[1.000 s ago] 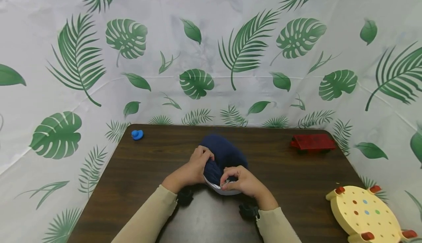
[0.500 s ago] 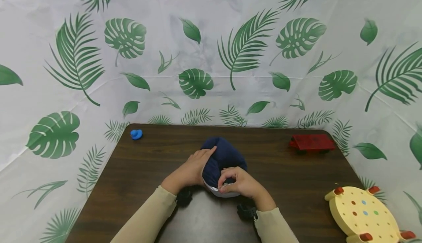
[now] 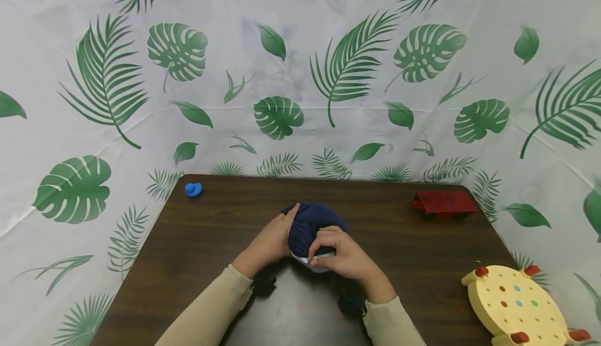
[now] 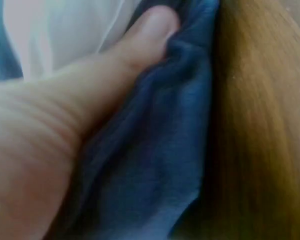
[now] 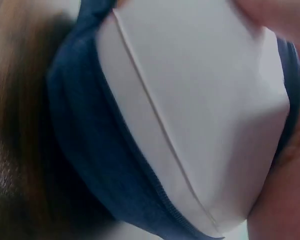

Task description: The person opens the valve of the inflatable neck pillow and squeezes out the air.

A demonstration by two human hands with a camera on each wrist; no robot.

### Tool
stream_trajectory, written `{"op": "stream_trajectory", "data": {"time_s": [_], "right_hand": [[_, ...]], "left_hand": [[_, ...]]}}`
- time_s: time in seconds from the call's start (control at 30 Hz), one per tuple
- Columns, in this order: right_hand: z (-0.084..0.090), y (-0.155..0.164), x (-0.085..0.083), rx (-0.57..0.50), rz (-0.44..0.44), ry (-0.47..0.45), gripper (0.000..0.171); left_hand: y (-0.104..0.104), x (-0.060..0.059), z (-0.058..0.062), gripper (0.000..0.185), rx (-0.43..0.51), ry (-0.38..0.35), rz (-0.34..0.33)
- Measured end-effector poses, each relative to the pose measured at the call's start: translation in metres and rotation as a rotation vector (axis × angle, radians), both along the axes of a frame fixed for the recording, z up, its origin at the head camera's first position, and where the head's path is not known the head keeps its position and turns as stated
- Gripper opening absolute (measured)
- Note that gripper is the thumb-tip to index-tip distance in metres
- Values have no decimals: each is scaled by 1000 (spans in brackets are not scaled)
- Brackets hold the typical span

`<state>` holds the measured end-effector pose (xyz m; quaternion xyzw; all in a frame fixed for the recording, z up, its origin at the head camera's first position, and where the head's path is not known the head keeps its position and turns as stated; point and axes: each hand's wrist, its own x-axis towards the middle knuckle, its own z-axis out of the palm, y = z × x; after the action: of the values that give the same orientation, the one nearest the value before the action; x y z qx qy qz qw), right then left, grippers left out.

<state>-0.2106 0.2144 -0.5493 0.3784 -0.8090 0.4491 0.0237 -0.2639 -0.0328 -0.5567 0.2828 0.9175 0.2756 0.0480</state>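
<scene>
Since a second ago, the navy pouch (image 3: 313, 226) has shrunk into a tighter ball, and the left hand (image 3: 269, 244) has flattened, its fingers now lying straight along the pouch's left flank instead of curling over the top. The right hand (image 3: 339, 256) stays curled round the near edge, pinching the white lining (image 3: 313, 262).

Both hands work on a dark wooden table (image 3: 216, 231) set against a white backdrop printed with green leaves (image 3: 347, 69). Far beyond the left hand sits a small blue toy (image 3: 193, 190); well off past the right hand lies a red block (image 3: 445, 202), and a yellow peg board (image 3: 518, 304) rests at the right hand's outer side, near the table edge.

Only the right wrist view shows the lining's seam and the zip teeth (image 5: 165, 197); only the left wrist view shows the thumb (image 4: 140, 37) pressed into blue folds.
</scene>
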Motion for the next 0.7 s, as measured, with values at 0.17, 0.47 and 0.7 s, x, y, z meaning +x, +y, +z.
{"op": "stream_trajectory", "data": {"time_s": [0.17,0.47,0.7], "right_hand": [[5,-11,4,-53,-56,124,19],[3,-17,7,-4,-127,158,24],[6,-20,9,28,-148,213,23]], "left_hand": [[-2,6,10,46,-75,160,107],[-8,14,26,21,-198,258,168],[-15,4,20,56,-166,171,8]]}}
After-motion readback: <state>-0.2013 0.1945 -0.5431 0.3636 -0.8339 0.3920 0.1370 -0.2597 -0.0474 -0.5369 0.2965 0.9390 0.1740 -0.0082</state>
